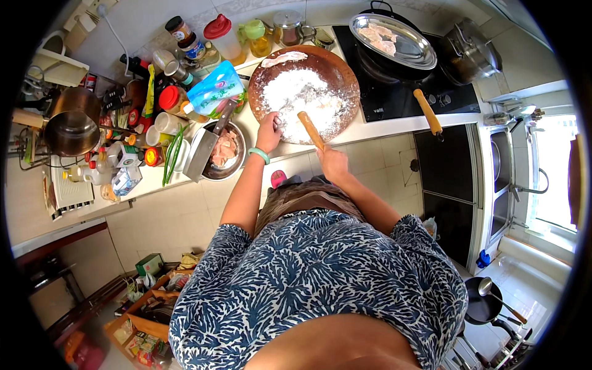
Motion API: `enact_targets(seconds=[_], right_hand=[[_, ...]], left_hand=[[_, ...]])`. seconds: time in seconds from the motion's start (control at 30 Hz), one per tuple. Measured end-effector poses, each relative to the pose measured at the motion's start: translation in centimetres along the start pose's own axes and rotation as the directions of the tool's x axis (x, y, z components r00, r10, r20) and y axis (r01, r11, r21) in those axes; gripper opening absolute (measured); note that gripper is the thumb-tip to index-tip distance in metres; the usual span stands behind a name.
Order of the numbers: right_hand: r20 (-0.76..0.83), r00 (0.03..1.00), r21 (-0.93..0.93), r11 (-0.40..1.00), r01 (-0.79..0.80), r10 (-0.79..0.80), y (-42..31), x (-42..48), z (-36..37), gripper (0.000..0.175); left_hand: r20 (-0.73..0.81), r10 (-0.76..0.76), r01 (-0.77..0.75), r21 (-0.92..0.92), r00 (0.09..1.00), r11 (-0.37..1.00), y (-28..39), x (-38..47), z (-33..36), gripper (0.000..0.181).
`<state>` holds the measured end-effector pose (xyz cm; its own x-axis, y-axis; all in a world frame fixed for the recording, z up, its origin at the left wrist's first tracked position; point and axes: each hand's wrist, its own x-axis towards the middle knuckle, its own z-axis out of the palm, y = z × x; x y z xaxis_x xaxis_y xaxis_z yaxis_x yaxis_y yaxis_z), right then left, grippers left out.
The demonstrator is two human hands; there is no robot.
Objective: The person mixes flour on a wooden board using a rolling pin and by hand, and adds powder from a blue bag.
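A wooden rolling pin [311,129] is gripped near one end by my right hand [334,164]. Its far end lies over white flour [300,95] spread on a round wooden chopping board [350,88]. My left hand [268,133] rests at the board's near left edge, fingers curled and touching the flour; whether they pinch anything is hidden. A strip of pale raw meat [284,58] lies at the board's far edge. To the left, a metal bowl [239,159] holds raw meat pieces [225,149]. A cleaver [200,154] lies across the bowl's left rim.
Flattened meat pieces [379,38] lie on a steel platter [418,53] set over a wok on the black cooktop [377,99]. The wok's wooden handle [428,112] juts past the counter edge. Green chilies [174,155], a blue pouch [216,90] and several jars crowd the left.
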<state>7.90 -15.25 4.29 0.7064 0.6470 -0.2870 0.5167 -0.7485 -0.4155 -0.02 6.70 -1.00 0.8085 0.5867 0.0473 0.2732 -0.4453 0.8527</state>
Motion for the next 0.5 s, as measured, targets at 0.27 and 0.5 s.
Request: enact_targets(seconds=[0.27,0.5], right_hand=[[-0.007,0.997,0.026,0.997,0.075,-0.074,-0.6,0.3,1.0,0.042],[-0.035,0.995,0.045,0.995,0.094,-0.093,-0.3,0.5,1.8,0.04]], left_hand=[[-0.007,0.003,-0.003,-0.023,1.0,1.0,0.0,0.1,0.3,0.049],[-0.027,0.022,-0.023,-0.035,0.999,0.999,0.6,0.2,0.2,0.048]])
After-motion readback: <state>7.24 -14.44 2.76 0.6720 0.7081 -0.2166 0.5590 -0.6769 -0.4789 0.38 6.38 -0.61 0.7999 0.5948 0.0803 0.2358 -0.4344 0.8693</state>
